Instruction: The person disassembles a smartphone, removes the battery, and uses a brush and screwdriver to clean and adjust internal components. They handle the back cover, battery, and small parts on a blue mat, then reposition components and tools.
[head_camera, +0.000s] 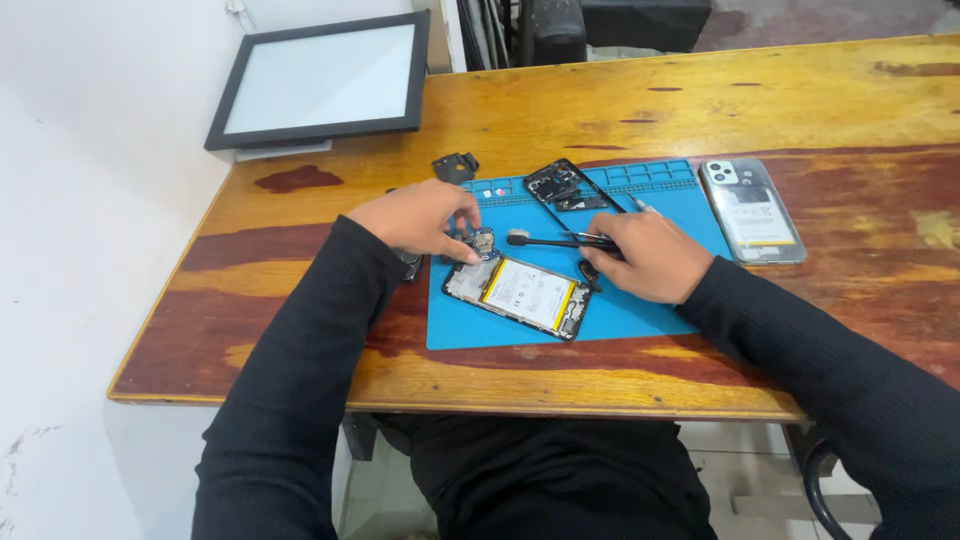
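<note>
An opened phone (522, 293) with a white and yellow battery lies on a blue repair mat (620, 310). My left hand (420, 217) rests at the phone's top end, fingers pinching a small dark circuit part (480, 241). My right hand (648, 256) holds a thin black tool (545, 241) that points left toward that part. Both arms wear black sleeves.
A black inner frame (562, 186) lies at the mat's top. A phone back cover (750, 211) lies right of the mat. A small black part (455, 166) sits on the wooden table (760, 100). A framed panel (322, 80) leans at the far left corner.
</note>
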